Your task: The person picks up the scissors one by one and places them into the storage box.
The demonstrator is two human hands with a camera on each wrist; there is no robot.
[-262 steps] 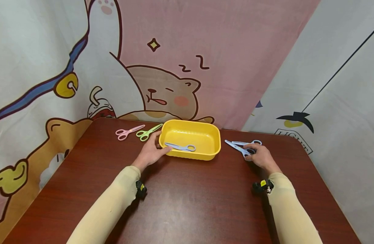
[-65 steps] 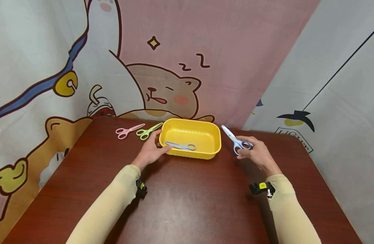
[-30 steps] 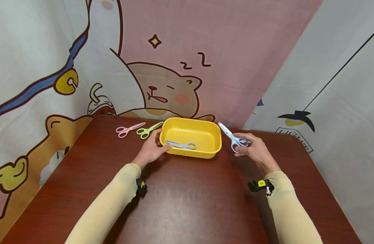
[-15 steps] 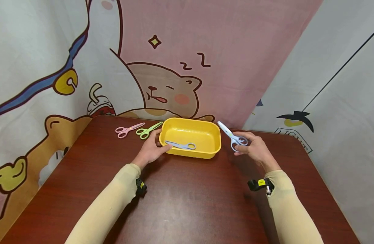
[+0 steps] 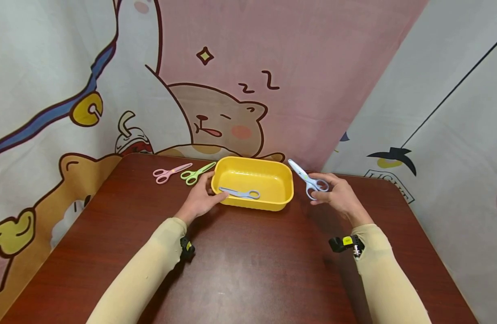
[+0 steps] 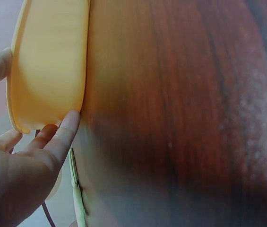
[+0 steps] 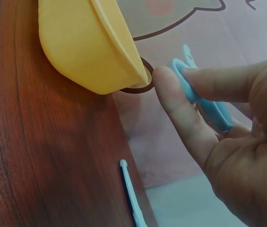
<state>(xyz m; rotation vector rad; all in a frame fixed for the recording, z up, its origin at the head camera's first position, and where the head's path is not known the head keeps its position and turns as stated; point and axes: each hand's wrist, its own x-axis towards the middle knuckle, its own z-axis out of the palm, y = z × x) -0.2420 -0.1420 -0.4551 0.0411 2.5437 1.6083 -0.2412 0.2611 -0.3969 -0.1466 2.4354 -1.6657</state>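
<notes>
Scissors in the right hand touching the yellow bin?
Apart. The right wrist view shows backdrop between the held scissors and the yellow bin.

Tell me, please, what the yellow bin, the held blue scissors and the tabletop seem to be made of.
Yellow bin: probably plastic, smooth and slightly glossy, with moulded rounded corners. Held blue scissors: apparently plastic, the blades coloured like the handles; any metal is unclear. Tabletop: wood or wood-look laminate, with dark grain and glossy reflections.
</notes>
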